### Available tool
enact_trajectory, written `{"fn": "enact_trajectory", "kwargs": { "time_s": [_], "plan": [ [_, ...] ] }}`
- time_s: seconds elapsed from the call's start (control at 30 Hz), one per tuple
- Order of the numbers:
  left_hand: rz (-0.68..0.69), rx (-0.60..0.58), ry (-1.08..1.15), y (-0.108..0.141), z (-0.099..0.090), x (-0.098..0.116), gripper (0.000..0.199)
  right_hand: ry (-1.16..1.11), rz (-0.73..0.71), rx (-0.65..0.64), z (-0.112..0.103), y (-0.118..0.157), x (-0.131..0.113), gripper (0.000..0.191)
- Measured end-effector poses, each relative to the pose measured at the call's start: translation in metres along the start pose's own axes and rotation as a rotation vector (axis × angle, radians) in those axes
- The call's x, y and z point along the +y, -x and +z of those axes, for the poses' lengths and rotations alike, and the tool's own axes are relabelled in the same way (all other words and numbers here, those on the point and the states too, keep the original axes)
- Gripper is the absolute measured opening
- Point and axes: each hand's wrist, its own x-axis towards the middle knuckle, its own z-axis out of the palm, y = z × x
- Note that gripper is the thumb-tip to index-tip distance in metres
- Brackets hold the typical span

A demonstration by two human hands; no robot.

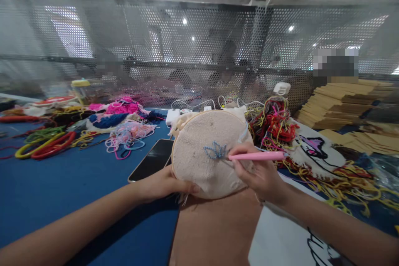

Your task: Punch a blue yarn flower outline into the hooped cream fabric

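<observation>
A round embroidery hoop (199, 174) stretched with cream cloth is tilted up in front of me, its back edge raised. My left hand (170, 185) grips the hoop's lower left rim, thumb on the cloth. Pinched in my right hand (257, 172) is a pink punch needle pen (260, 156), its tip end at the cloth beside a small patch of blue yarn stitches (215, 150). The needle's very tip is hidden by my fingers. Pale blue yarn runs near the pen's back end and over the hoop's right side.
A black phone (154, 160) lies left of the hoop on the blue tabletop (93, 174). Tangled yarn (129, 135) lies left, more yarn (277, 120) right. Stacked brown envelopes (339, 104) stand far right. White paper (280, 237) lies under my right arm; a perforated screen (174, 54) stands behind.
</observation>
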Motion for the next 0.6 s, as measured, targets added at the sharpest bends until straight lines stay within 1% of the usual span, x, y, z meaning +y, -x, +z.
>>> {"fn": "enact_trajectory", "kwargs": {
  "time_s": [0.17,0.3,0.47,0.53,0.6],
  "plan": [
    [-0.011,-0.01,-0.019,0.0001,-0.0005,-0.001,0.043,0.083,0.014,-0.116,0.0013,0.0027,-0.0006,0.013],
    [-0.016,-0.011,-0.03,0.0001,-0.0001,0.0002,0.044,0.091,0.001,-0.118,0.0001,0.0009,-0.0012,0.015],
    [-0.007,-0.026,-0.087,0.0012,0.0001,0.0015,0.042,0.147,-0.114,-0.182,-0.0016,-0.0023,-0.0009,0.021],
    [0.008,-0.033,-0.077,0.0013,0.0002,0.0016,0.043,0.148,-0.122,-0.189,-0.0003,-0.0027,0.0003,0.022],
    [0.007,-0.027,-0.032,0.0009,0.0006,0.0016,0.046,0.084,-0.087,-0.143,0.0019,-0.0026,0.0017,0.02]
  ]
}}
